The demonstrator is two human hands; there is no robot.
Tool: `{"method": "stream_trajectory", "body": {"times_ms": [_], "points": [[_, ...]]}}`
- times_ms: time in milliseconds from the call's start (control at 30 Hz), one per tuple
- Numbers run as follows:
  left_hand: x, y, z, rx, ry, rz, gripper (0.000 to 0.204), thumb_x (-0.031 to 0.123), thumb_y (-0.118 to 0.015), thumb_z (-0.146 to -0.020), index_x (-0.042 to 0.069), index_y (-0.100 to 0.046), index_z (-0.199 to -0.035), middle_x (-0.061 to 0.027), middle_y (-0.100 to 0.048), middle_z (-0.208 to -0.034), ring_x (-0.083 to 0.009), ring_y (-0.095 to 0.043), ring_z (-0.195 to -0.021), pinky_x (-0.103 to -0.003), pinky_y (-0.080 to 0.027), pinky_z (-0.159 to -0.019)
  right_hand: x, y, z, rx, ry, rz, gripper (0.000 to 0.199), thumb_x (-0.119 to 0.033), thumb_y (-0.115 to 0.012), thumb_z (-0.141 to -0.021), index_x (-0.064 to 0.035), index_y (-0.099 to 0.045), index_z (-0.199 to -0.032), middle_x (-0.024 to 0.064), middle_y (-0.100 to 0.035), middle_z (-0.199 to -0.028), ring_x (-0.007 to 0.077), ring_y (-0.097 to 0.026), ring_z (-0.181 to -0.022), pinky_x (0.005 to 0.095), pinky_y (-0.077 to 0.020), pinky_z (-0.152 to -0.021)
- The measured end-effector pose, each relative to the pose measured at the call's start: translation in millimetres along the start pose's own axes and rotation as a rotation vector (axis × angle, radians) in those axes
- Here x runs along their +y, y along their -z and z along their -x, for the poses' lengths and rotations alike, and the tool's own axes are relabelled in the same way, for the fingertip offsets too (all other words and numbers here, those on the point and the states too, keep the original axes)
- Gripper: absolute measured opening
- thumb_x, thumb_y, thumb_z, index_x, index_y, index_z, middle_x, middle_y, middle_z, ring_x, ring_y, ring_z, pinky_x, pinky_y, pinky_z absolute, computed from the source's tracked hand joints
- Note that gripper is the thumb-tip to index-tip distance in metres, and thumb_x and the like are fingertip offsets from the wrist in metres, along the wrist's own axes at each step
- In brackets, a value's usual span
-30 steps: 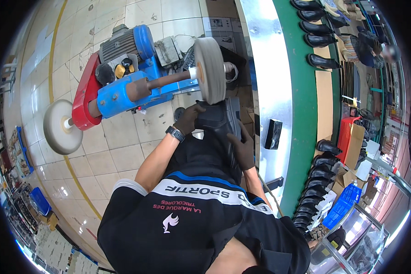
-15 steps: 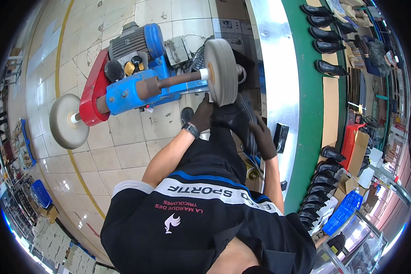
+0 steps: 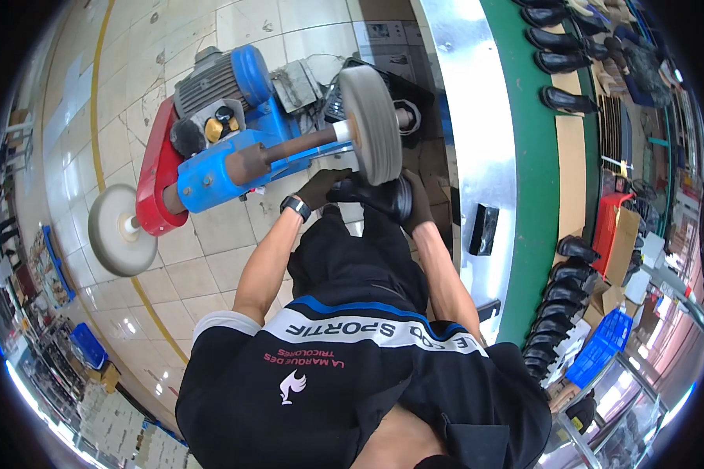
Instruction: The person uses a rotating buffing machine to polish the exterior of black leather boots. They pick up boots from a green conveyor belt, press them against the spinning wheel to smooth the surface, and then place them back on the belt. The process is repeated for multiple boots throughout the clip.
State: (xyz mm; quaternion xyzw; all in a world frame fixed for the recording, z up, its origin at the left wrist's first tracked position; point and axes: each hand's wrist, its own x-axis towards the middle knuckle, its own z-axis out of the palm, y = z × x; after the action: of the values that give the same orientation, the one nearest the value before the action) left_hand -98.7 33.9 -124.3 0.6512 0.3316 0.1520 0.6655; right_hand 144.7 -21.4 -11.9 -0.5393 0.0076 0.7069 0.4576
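Observation:
A black leather shoe (image 3: 372, 196) lies crosswise under the lower rim of a pale buffing wheel (image 3: 373, 129), seemingly touching it. Its left end is in my left hand (image 3: 318, 189), which wears a dark glove, with a watch on the wrist. Around the right end closes my right hand (image 3: 418, 203), gloved as well. Fingers on the far side of the shoe are partly hidden. The wheel sits on the shaft of a blue and red buffing machine (image 3: 223, 168) with a grey motor.
A second pale wheel (image 3: 122, 230) is at the machine's left end. To my right runs a shiny metal ledge (image 3: 477, 102) bearing a small black block (image 3: 484, 229). Beyond it, a green bench (image 3: 533, 156) carries several black shoes (image 3: 565, 61) and a red crate (image 3: 612, 227).
The shoe has turned from slanting toward my lower right to lying crosswise. My right hand has moved up and left, and my left hand slightly left. The view has shifted a little.

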Motion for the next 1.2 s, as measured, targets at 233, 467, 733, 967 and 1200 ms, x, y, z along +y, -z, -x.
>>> {"method": "stream_trajectory", "body": {"times_ms": [233,467,733,967,1200], "points": [[-43,18,1,-0.003,0.116,-0.256,0.036,0.016,-0.059,-0.091,0.004,-0.06,-0.125,-0.0106,-0.069,-0.114,-0.0188,-0.066,-0.098,-0.03,-0.05,-0.088,30,4,-59,0.04,-0.221,0.036,0.046,-0.054,-0.05,-0.085,-0.0156,-0.065,-0.104,0.0046,-0.068,-0.091,0.0235,-0.064,-0.079,0.0411,-0.0512,-0.074],[-17,50,-8,-0.312,0.327,-0.688,0.033,0.024,-0.07,-0.075,0.008,-0.066,-0.104,-0.018,-0.07,-0.098,-0.0335,-0.066,-0.096,-0.039,-0.05,-0.083,32,9,-104,0.021,-0.178,0.33,0.045,-0.049,-0.062,-0.08,-0.0133,-0.065,-0.107,0.0071,-0.068,-0.093,0.0217,-0.065,-0.085,0.0399,-0.0511,-0.079],[-31,-17,7,-0.282,0.305,-0.52,0.058,0.032,-0.071,-0.072,0.007,-0.06,-0.123,-0.0238,-0.064,-0.117,-0.0374,-0.059,-0.113,-0.043,-0.045,-0.097,-8,47,-49,0.066,0.223,0.774,0.049,-0.042,-0.075,-0.074,-0.0107,-0.066,-0.11,0.0099,-0.069,-0.096,0.0197,-0.065,-0.091,0.0385,-0.051,-0.084],[315,-110,-72,-0.042,0.963,1.248,0.054,0.04,-0.044,-0.101,-0.001,-0.042,-0.136,-0.0254,-0.054,-0.126,-0.0334,-0.057,-0.115,-0.05,-0.042,-0.103,-181,160,184,0.562,0.292,0.336,0.044,-0.038,-0.076,-0.075,0.0003,-0.07,-0.096,0.0129,-0.066,-0.082,0.0186,-0.068,-0.068,0.0317,-0.0501,-0.048],[374,-101,-157,-0.482,0.413,0.853,0.056,0.045,-0.033,-0.103,0.007,-0.036,-0.144,-0.0216,-0.046,-0.14,-0.038,-0.051,-0.123,-0.055,-0.04,-0.103,-257,371,199,0.647,0.934,-0.814,0.035,-0.015,-0.074,-0.081,-0.0037,-0.063,-0.113,0.0106,-0.065,-0.104,0.0241,-0.066,-0.091,0.0418,-0.059,-0.068]]}}
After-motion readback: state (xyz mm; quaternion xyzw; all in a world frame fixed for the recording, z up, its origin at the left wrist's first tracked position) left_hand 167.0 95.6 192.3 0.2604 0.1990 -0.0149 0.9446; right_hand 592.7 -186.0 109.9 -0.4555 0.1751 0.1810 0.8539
